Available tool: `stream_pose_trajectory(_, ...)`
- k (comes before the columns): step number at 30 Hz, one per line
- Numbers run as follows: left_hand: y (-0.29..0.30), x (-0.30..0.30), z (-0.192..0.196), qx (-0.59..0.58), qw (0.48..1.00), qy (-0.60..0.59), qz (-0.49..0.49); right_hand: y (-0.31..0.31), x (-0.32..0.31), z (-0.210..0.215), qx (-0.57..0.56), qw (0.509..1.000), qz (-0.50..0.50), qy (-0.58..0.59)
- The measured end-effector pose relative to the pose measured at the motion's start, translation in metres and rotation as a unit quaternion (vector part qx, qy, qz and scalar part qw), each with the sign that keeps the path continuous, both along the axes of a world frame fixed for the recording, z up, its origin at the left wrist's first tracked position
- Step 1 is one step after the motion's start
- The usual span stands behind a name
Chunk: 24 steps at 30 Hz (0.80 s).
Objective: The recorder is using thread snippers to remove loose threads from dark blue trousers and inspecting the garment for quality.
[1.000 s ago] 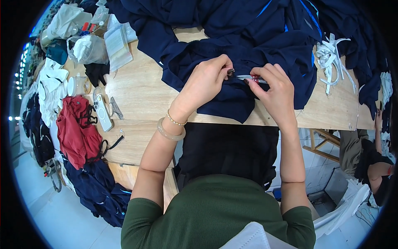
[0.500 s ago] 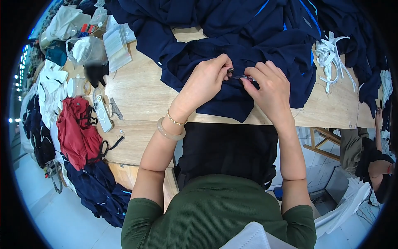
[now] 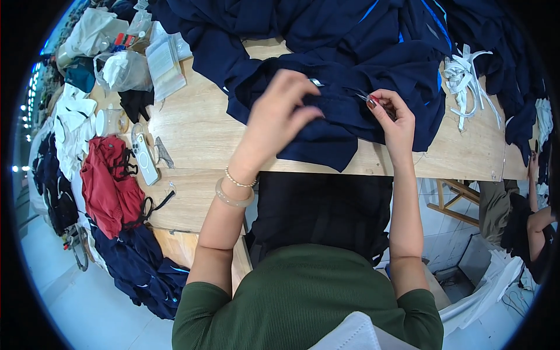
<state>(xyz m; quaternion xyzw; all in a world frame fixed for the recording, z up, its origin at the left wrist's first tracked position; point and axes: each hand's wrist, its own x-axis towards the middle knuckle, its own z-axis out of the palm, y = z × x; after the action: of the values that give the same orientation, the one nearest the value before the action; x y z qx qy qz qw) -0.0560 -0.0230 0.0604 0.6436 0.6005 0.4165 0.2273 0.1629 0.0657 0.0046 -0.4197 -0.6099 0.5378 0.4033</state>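
A dark navy garment (image 3: 326, 137) lies bunched on the table in front of me, with a small white label (image 3: 315, 83) near its waistband. Over its left part hovers my left hand (image 3: 280, 116), slightly blurred, thumb and fingers apart and nothing visible between them. My right hand (image 3: 396, 119) is closed round small thread snips (image 3: 364, 97) with a bit of red on them. Their pale pointed tips face left, above the garment. The palm hides most of the tool.
More navy garments (image 3: 326, 23) are heaped along the far side. White strips (image 3: 464, 81) lie at the right. On the left are a red bag (image 3: 108, 186), a phone (image 3: 143, 154), plastic packets (image 3: 163, 67) and white cloth (image 3: 73, 122). Another person's arm (image 3: 542, 224) shows far right.
My hands have drawn apart from where they met over the garment. The left let go and moved left; the right shifted right with the snips. The white label now shows.
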Motion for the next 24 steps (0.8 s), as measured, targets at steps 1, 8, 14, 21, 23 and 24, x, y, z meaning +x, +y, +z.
stream_pose_trajectory(1, -0.001, 0.006, -0.006, 0.002, 0.998, 0.054, -0.015, 0.0, -0.003, -0.001, 0.001, 1.0, 0.005, 0.002)
stream_pose_trajectory(8, 0.002, 0.001, -0.023, 0.001, 0.994, 0.099, -0.038, 0.0, 0.001, -0.003, 0.017, 0.999, 0.022, -0.025)
stream_pose_trajectory(14, -0.001, -0.003, -0.02, -0.017, 0.989, 0.138, -0.048, -0.002, 0.004, 0.021, -0.024, 0.998, 0.06, -0.011)
stream_pose_trajectory(21, 0.002, -0.001, -0.012, -0.015, 0.999, 0.026, -0.019, -0.008, -0.006, 0.056, 0.222, 0.948, 0.107, -0.201)
stream_pose_trajectory(23, 0.004, -0.001, -0.01, -0.026, 0.999, 0.023, -0.013, -0.009, -0.012, 0.064, 0.271, 0.929, 0.11, -0.228)
stream_pose_trajectory(24, 0.005, -0.001, -0.01, -0.021, 0.999, 0.029, -0.016, -0.009, -0.016, 0.067, 0.3, 0.913, 0.108, -0.254)
